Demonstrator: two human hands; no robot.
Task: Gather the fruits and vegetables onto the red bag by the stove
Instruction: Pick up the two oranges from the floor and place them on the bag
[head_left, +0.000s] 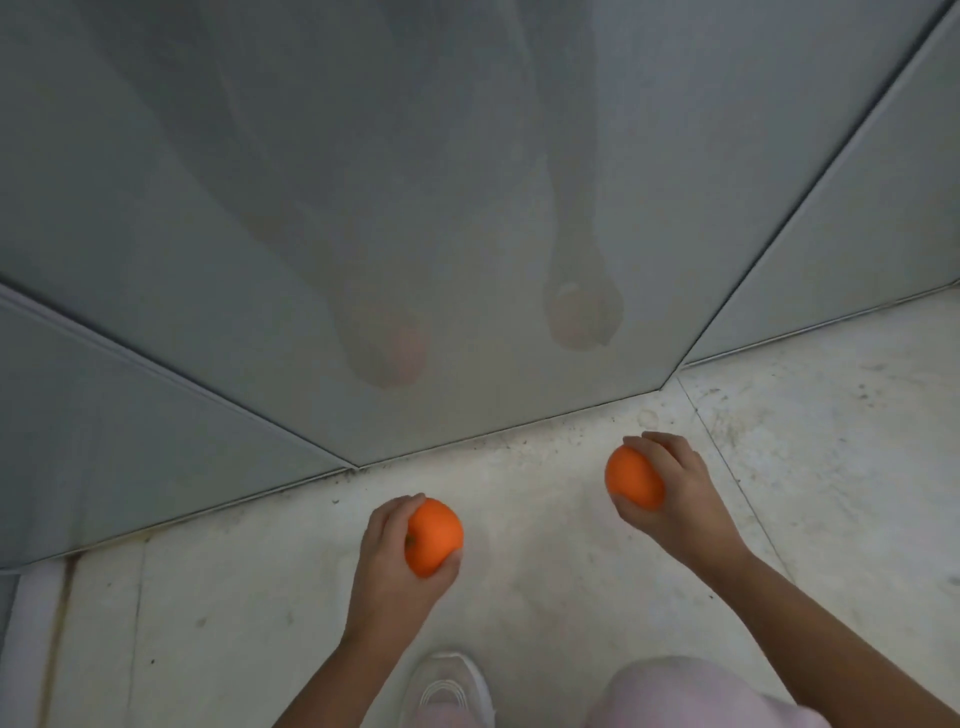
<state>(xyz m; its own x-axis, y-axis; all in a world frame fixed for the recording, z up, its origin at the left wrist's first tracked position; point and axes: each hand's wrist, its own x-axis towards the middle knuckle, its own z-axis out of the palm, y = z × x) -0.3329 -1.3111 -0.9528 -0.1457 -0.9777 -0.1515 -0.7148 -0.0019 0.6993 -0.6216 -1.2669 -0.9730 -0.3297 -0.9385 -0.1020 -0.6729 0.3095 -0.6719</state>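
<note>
Nearest you, a white shoe (448, 685) stands on the pale floor (545, 597) between your forearms. Your left hand (395, 561) is wrapped around one orange (434, 536); your right hand (675, 488) grips another orange (634, 477). Beyond both hands, a grey glossy panel (363, 182) faintly reflects them.

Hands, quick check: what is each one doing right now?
Left hand: closed around an orange fruit.
Right hand: closed around a second orange fruit.
</note>
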